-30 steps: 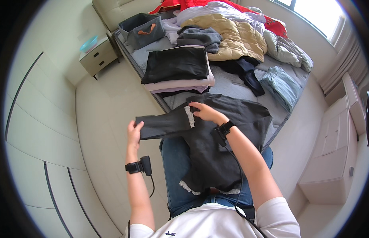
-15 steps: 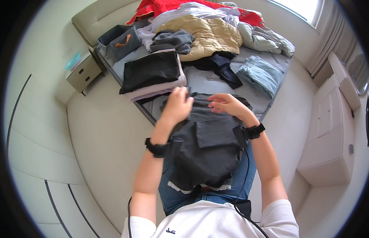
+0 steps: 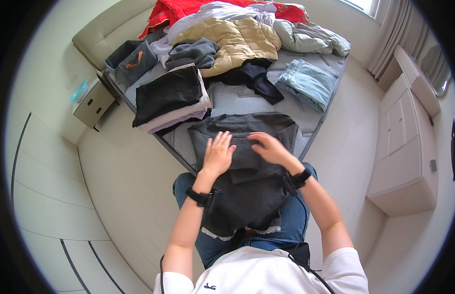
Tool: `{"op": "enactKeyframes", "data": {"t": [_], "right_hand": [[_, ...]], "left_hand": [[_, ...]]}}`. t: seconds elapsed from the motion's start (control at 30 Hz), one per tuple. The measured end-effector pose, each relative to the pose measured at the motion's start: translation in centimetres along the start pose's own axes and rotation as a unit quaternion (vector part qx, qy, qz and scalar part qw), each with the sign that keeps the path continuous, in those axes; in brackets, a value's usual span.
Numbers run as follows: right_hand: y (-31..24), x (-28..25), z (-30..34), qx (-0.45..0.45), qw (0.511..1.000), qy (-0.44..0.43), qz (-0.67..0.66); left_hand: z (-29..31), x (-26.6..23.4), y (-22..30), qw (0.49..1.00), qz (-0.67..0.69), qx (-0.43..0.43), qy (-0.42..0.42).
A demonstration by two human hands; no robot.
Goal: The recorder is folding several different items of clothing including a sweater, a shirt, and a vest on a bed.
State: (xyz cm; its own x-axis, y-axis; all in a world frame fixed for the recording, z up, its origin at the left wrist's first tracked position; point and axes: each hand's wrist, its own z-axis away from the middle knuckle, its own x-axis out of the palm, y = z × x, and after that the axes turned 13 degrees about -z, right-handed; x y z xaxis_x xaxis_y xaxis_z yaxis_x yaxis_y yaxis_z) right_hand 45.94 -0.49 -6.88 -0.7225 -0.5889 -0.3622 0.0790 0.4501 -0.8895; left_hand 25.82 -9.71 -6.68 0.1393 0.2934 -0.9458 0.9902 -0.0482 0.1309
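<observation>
A dark grey long garment (image 3: 247, 196), probably a top, with white lace along its near edge, stretches from my lap onto the near end of the bed. Part of it lies folded over across its middle. My left hand (image 3: 218, 154) rests on the fabric with fingers stretched out. To its right, my right hand (image 3: 270, 148) hovers at or just over the same garment, fingers loosely bent and thumb apart; whether it touches cannot be told. Neither hand grips anything.
On the grey bed (image 3: 232, 100) stand a folded clothes stack (image 3: 168, 93) at left and folded light-blue jeans (image 3: 308, 83) at right. Behind are a black garment (image 3: 257, 78), a tan quilted jacket (image 3: 232, 41), a grey sweater (image 3: 193, 53) and a fabric storage box (image 3: 132, 63).
My left hand has come down and nearer me, flattening onto the grey garment. My right hand has lowered slightly. The folded-over part has shifted and the far end is spread wider.
</observation>
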Motion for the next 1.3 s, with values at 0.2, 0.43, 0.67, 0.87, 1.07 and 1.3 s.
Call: {"op": "enactKeyframes", "data": {"t": [0.2,0.43,0.67,0.87,1.07,1.3], "right_hand": [[-0.8,5.7,0.5,0.003,0.935,-0.225,0.274],[0.7,2.0,1.3,0.089,0.929,-0.167,0.317],[-0.8,-3.4,5.4,0.091,0.982,-0.153,0.067],[-1.5,-4.7,12.6,0.191,0.956,0.151,-0.162],[-1.0,-1.9,16.6,0.297,0.925,0.160,-0.176],[1.5,1.1,20.5,0.388,0.888,-0.115,-0.219]], "left_hand": [[3.2,0.8,-3.1,0.978,-0.104,-0.051,-0.173],[3.6,1.4,-3.8,0.985,-0.113,-0.053,-0.120],[9.3,-2.1,-4.1,0.973,0.225,-0.042,0.039],[17.3,-1.7,-4.5,0.931,0.268,-0.246,-0.030],[19.1,0.6,-1.8,0.887,0.372,-0.232,-0.144],[20.7,-2.2,-0.7,0.829,0.460,-0.152,-0.280]]}}
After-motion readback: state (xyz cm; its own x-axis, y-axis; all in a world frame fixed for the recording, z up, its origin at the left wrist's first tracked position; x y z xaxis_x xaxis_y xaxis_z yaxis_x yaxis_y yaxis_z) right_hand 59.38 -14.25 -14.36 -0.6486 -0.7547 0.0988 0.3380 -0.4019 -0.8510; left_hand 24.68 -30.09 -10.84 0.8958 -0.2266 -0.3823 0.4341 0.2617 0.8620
